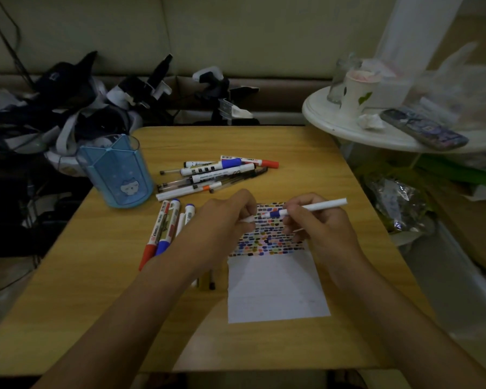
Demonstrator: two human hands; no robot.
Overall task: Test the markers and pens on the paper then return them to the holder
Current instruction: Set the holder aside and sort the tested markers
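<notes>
Wooden table (101, 276): bears paper, holder and loose pens.
Right hand (317, 223): grips white pen (314, 206) over the paper's coloured marks.
Left hand (225, 217): pinches white cap (247, 219), just beside the pen's blue end.
Paper (275, 290): lower half blank.
Holder (118, 172): blue, upright, far left.
Pen pile (216, 172): lying beside holder.

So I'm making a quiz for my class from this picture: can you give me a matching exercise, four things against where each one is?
Things:
1. holder
2. phone
3. white pen
4. paper

Places:
A. on the round white table
B. held in the right hand
C. at the desk's far left corner
D. flat on the desk, under both hands

Pairs: 1-C, 2-A, 3-B, 4-D
</notes>
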